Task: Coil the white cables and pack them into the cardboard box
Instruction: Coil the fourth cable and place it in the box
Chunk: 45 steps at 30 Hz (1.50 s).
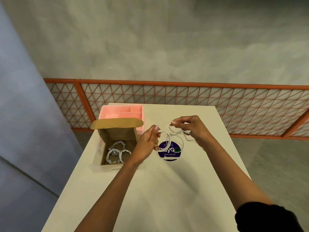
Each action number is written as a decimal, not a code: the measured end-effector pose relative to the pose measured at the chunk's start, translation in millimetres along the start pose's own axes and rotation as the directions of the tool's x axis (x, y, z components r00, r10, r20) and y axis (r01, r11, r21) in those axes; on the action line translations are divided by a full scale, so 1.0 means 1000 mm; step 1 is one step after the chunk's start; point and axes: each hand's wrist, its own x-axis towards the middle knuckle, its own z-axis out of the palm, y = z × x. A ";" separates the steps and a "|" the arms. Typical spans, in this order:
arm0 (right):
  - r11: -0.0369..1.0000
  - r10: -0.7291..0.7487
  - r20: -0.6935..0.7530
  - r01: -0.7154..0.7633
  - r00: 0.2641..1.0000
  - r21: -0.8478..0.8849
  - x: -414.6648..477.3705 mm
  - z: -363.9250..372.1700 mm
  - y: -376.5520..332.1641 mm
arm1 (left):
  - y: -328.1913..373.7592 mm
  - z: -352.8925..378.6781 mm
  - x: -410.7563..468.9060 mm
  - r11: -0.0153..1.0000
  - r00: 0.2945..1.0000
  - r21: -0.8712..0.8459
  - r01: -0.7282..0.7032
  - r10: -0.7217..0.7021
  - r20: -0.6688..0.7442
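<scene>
Three coils (115, 152) in one box (117, 133); left hand (148, 143), right hand (190, 127) grip one cable (169, 139).

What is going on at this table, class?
A person is coiling a white cable above the table. The left hand holds the loop while the right hand pinches the loose length. Coiled cables already lie in the open cardboard box, with a pink tray behind it.

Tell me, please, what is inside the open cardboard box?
Several coiled white cables lie on the floor of the cardboard box. They overlap, so their exact number is unclear, and the left hand covers the box's right edge.
</scene>
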 end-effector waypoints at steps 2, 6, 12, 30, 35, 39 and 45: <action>1.000 -0.021 -0.063 0.020 0.998 -0.015 0.003 0.002 0.004 | -0.002 0.000 0.000 0.999 1.000 0.052 -0.004 0.003 0.016; 0.988 -0.145 -0.204 0.133 0.968 -0.073 0.009 0.010 0.006 | -0.003 0.002 -0.001 0.999 0.999 0.046 0.027 -0.028 0.035; 0.982 -0.179 -0.223 0.186 0.958 0.011 0.014 0.016 0.010 | 0.007 0.001 0.001 0.993 1.000 0.117 -0.013 0.010 0.027; 0.943 0.283 -0.002 -0.278 0.959 0.182 0.005 0.035 0.014 | 0.001 0.001 0.007 0.974 0.994 0.215 -0.065 0.081 -0.068; 0.952 0.241 0.128 -0.260 0.962 0.162 0.004 0.034 0.017 | -0.005 0.001 0.011 0.965 0.994 0.257 -0.056 0.079 -0.081; 0.960 0.243 0.269 -0.272 0.932 0.074 0.006 0.029 0.017 | -0.011 -0.003 0.015 0.944 0.994 0.325 -0.053 0.081 -0.073; 0.963 0.082 0.216 -0.022 0.973 -0.269 0.007 0.019 0.010 | -0.014 -0.005 0.017 0.940 0.989 0.341 -0.027 0.075 -0.130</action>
